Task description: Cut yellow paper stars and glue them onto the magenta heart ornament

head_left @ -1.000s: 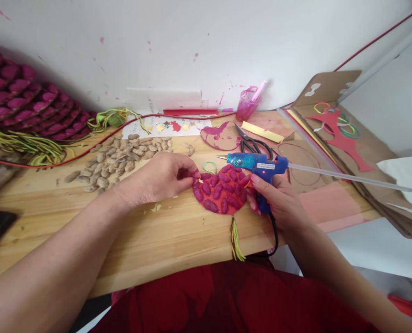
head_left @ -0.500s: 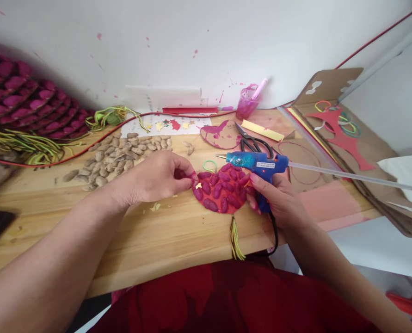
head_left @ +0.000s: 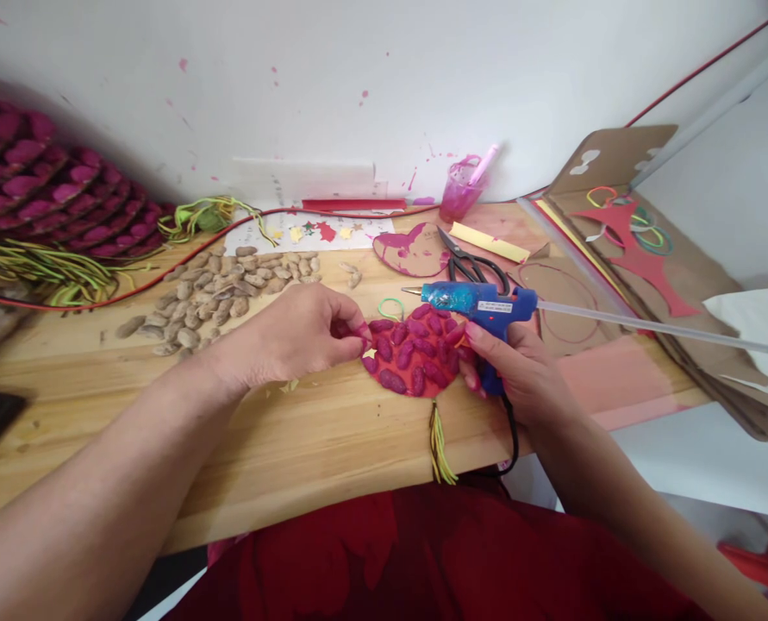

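Note:
A red heart-shaped piece [head_left: 415, 354] covered with magenta-painted peanuts is over the table, a yellow-green tassel [head_left: 441, 444] hanging at its lower tip and a green loop [head_left: 391, 308] at its top. My left hand [head_left: 315, 336] has thumb and finger pinched at its left edge, beside a small yellow star [head_left: 371, 354]; what the fingertips hold is too small to name. My right hand [head_left: 519, 366] grips the piece's right edge between thumb and fingers. It also holds a blue glue gun [head_left: 496, 306], whose nozzle points left above the piece.
Unpainted peanuts [head_left: 190, 302] lie in a pile at the left. Behind are a paper [head_left: 254, 237] with small cutouts, scissors [head_left: 477, 263], a cardboard heart [head_left: 409, 250] and a pink cup [head_left: 461, 194]. A cardboard box [head_left: 700, 345] stands right; a red cord [head_left: 196, 250] crosses the table.
My left hand has shifted slightly to the right along the piece's edge. My right hand and the glue gun have hardly moved.

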Tool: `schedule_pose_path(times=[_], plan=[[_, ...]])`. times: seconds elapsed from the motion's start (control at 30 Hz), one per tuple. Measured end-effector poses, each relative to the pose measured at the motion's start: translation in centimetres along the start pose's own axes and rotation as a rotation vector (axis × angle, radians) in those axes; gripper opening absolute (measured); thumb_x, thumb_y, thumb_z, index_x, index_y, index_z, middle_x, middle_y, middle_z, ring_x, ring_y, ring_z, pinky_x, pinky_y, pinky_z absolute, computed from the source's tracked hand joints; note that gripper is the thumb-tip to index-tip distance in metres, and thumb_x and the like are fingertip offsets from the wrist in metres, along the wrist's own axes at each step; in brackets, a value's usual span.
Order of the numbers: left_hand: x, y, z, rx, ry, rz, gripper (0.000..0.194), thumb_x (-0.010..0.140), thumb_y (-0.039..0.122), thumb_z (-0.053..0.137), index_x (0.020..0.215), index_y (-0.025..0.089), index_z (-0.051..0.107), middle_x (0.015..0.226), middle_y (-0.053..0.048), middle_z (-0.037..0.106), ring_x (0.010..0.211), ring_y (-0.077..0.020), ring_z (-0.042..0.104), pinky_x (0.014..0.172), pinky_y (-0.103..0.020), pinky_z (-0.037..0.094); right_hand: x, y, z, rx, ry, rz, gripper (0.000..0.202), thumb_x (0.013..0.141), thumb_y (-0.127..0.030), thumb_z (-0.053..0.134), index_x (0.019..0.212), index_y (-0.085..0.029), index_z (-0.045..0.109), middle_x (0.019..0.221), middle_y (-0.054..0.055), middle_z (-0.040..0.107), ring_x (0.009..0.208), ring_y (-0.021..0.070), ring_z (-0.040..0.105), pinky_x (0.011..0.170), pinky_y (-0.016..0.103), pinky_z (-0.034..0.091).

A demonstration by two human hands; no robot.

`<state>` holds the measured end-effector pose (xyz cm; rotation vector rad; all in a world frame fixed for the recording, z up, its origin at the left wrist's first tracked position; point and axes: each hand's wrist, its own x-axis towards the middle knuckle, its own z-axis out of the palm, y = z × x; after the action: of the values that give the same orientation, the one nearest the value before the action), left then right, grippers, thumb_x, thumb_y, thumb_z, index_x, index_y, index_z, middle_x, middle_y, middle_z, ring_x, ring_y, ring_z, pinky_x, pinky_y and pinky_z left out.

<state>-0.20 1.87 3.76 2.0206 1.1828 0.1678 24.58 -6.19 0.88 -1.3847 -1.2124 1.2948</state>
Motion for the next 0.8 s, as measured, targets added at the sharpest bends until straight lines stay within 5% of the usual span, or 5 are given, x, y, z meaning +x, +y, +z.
schedule_pose_path(times=[0.8], plan=[[0.22, 0.0, -0.12, 0.021, -0.048, -0.042, 0.016, 0.072, 0.03, 0.059, 0.073, 0.019, 0.07, 0.056, 0.004, 0.059, 0.05, -0.0101, 0.045, 0.052, -0.023, 0.034, 0.0, 0.05, -0.12, -0.021, -0.01, 0.011, 0.038, 0.087, -0.048, 0.063, 0.064, -0.019, 0.056, 0.05, -0.001, 0.055, 0.043, 0.01, 0.046, 0.04, 0.023, 0.033]])
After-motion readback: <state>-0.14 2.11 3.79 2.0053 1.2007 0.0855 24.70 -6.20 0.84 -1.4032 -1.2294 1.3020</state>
